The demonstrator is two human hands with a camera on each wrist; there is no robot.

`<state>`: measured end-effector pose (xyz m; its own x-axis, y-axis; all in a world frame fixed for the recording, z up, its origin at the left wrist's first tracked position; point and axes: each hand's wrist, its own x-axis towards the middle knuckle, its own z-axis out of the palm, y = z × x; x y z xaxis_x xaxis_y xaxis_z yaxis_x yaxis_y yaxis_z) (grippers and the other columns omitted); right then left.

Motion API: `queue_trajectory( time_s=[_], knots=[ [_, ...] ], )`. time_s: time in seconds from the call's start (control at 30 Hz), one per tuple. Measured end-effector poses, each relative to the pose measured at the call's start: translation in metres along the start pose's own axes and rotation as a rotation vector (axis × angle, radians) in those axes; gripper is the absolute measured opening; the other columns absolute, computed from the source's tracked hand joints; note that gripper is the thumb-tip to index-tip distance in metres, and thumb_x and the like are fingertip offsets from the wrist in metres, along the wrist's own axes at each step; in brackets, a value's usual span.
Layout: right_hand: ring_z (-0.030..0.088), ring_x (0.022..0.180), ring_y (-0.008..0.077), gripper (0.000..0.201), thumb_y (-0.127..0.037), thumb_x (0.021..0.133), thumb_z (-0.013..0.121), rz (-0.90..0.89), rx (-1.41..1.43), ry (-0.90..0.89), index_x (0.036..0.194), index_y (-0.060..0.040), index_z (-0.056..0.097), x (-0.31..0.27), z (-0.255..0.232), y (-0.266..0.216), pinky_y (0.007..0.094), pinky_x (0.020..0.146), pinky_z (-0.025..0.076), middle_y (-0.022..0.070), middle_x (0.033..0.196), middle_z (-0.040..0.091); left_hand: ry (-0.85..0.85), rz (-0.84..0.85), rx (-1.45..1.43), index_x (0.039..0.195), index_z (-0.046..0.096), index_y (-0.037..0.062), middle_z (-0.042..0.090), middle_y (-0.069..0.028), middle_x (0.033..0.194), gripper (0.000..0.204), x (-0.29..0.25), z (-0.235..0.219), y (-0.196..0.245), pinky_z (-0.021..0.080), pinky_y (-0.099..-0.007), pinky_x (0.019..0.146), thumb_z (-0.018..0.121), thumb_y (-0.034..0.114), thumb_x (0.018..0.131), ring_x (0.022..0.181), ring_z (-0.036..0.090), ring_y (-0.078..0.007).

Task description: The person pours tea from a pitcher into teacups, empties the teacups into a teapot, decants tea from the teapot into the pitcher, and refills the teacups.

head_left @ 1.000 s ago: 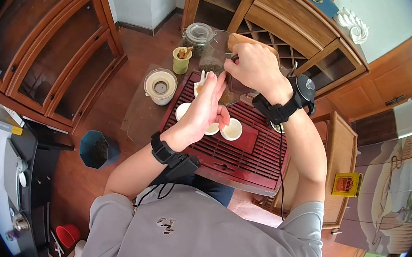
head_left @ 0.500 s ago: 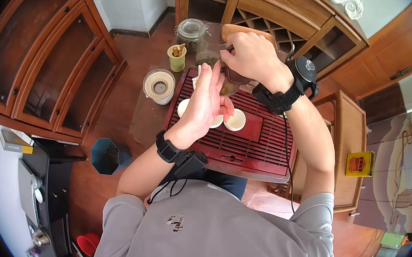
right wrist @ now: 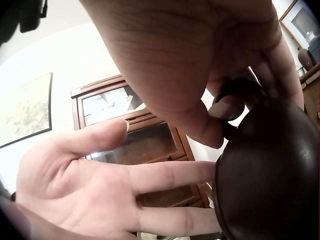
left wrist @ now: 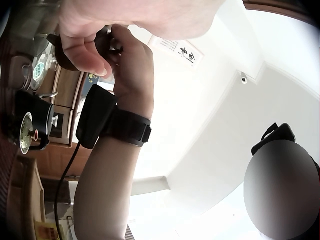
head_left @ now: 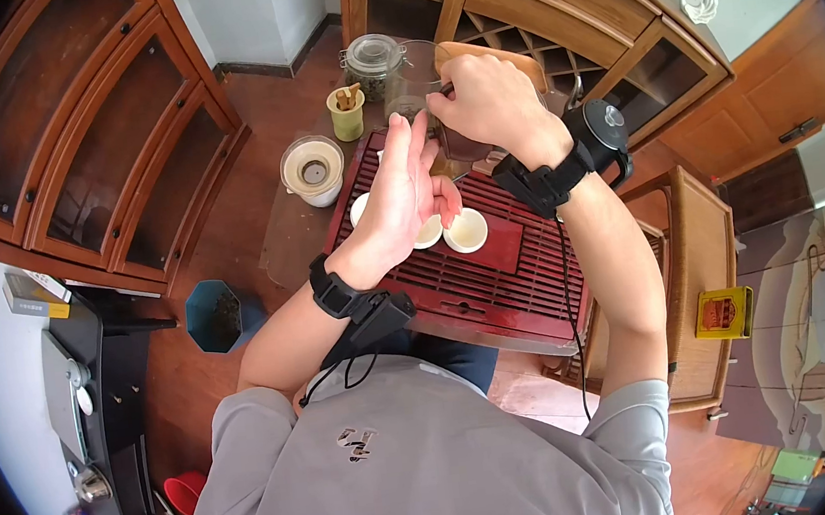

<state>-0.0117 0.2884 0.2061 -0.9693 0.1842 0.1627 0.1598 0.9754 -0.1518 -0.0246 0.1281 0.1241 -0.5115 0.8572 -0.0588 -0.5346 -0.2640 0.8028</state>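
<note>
My right hand (head_left: 500,113) grips the handle of a dark brown teapot (right wrist: 272,170), fingers curled through the handle ring, over the far part of the dark red slatted tea tray (head_left: 543,254). In the head view that hand covers most of the pot. My left hand (head_left: 396,199) is held up beside it, fingers stretched out; in the right wrist view those fingertips reach the pot's edge. Below the left hand stand white cups (head_left: 466,231) on the tray, partly covered by it. The left wrist view shows both hands close together around the pot's dark body.
Left of the tray are a white bowl with a strainer (head_left: 312,172), a green holder with wooden tools (head_left: 348,118) and a clip-lid glass jar (head_left: 374,58). A black kettle (head_left: 600,132) stands at the tray's right. A blue bin (head_left: 218,316) is on the floor.
The head view has shifted, so the surroundings sit differently in it. Both hands keep nearly the same pose, the right still gripping the teapot and the left stretched out beside it.
</note>
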Motion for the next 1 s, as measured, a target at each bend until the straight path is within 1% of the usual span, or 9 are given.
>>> queue_trajectory(
  time_s=[0.27, 0.33, 0.37, 0.43, 0.47, 0.53, 0.87, 0.97, 1.0],
  knots=[
    [0.072, 0.083, 0.0367, 0.029, -0.028, 0.085, 0.069, 0.020, -0.001, -0.014, 0.089, 0.0003, 0.073, -0.001, -0.002, -0.004, 0.0461, 0.076, 0.057, 0.0183, 0.083, 0.073, -0.027, 0.024, 0.003, 0.162, -0.009, 0.0099, -0.002, -0.0257, 0.167, 0.104, -0.005, 0.000, 0.004, 0.048, -0.0300, 0.056, 0.025, 0.081, 0.095, 0.066, 0.058, -0.0176],
    [0.072, 0.078, 0.0423, 0.026, -0.023, 0.079, 0.068, -0.033, 0.073, 0.084, 0.079, 0.0026, 0.073, -0.001, 0.000, -0.003, 0.0490, 0.072, 0.059, 0.0255, 0.078, 0.071, -0.046, 0.036, 0.005, 0.162, -0.008, 0.0100, -0.001, -0.0256, 0.167, 0.104, -0.005, -0.001, 0.004, 0.048, -0.0299, 0.056, 0.025, 0.082, 0.094, 0.066, 0.058, -0.0175],
    [0.072, 0.078, 0.0423, 0.026, -0.023, 0.079, 0.068, -0.033, 0.072, 0.085, 0.079, 0.0026, 0.073, -0.001, 0.000, -0.004, 0.0490, 0.072, 0.059, 0.0255, 0.078, 0.071, -0.047, 0.037, 0.005, 0.162, -0.008, 0.0100, -0.001, -0.0256, 0.167, 0.104, -0.006, 0.001, 0.005, 0.048, -0.0299, 0.056, 0.025, 0.082, 0.094, 0.066, 0.058, -0.0175],
    [0.072, 0.078, 0.0420, 0.026, -0.023, 0.080, 0.068, -0.051, 0.062, 0.096, 0.079, 0.0022, 0.073, -0.001, -0.002, -0.006, 0.0490, 0.072, 0.059, 0.0250, 0.078, 0.071, 0.034, 0.033, -0.012, 0.163, 0.009, 0.0097, 0.028, -0.0183, 0.160, 0.096, -0.008, 0.005, 0.006, 0.047, -0.0294, 0.052, 0.022, 0.078, 0.097, 0.067, 0.058, -0.0171],
    [0.072, 0.078, 0.0420, 0.026, -0.023, 0.080, 0.068, -0.052, 0.061, 0.097, 0.079, 0.0022, 0.073, -0.001, -0.002, -0.006, 0.0490, 0.072, 0.059, 0.0250, 0.078, 0.071, 0.034, 0.034, -0.012, 0.163, 0.009, 0.0097, 0.028, -0.0183, 0.160, 0.096, -0.008, 0.004, 0.006, 0.047, -0.0294, 0.052, 0.022, 0.078, 0.097, 0.067, 0.058, -0.0171],
    [0.072, 0.078, 0.0417, 0.026, -0.023, 0.080, 0.068, -0.064, 0.047, 0.109, 0.080, 0.0019, 0.073, -0.001, -0.002, -0.008, 0.0490, 0.072, 0.059, 0.0247, 0.078, 0.071, -0.052, 0.042, 0.006, 0.162, -0.005, 0.0090, -0.001, -0.0235, 0.168, 0.103, -0.009, 0.001, 0.007, 0.048, -0.0300, 0.056, 0.023, 0.081, 0.095, 0.066, 0.058, -0.0173],
    [0.071, 0.078, 0.0417, 0.028, -0.025, 0.081, 0.068, -0.059, 0.051, 0.133, 0.081, 0.0018, 0.073, -0.005, -0.002, -0.007, 0.0483, 0.074, 0.058, 0.0240, 0.078, 0.071, -0.056, 0.044, 0.010, 0.162, -0.002, 0.0075, -0.002, -0.0232, 0.168, 0.103, -0.011, -0.002, 0.006, 0.047, -0.0297, 0.056, 0.023, 0.082, 0.095, 0.067, 0.058, -0.0171],
    [0.071, 0.079, 0.0369, 0.032, -0.029, 0.085, 0.069, -0.014, 0.096, 0.073, 0.084, 0.0027, 0.072, -0.013, -0.005, -0.004, 0.0443, 0.073, 0.056, 0.0191, 0.082, 0.071, -0.022, 0.035, 0.030, 0.162, -0.002, 0.0071, -0.002, -0.0239, 0.168, 0.105, -0.015, 0.003, 0.007, 0.047, -0.0294, 0.056, 0.023, 0.082, 0.094, 0.066, 0.058, -0.0168],
    [0.070, 0.077, 0.0371, 0.032, -0.029, 0.086, 0.069, 0.016, 0.131, 0.095, 0.086, 0.0028, 0.073, -0.017, -0.005, -0.003, 0.0434, 0.071, 0.056, 0.0195, 0.081, 0.071, 0.034, 0.040, 0.059, 0.163, 0.002, 0.0071, 0.005, -0.0228, 0.168, 0.099, -0.018, 0.007, 0.008, 0.046, -0.0291, 0.056, 0.021, 0.079, 0.096, 0.066, 0.057, -0.0163]
  ],
)
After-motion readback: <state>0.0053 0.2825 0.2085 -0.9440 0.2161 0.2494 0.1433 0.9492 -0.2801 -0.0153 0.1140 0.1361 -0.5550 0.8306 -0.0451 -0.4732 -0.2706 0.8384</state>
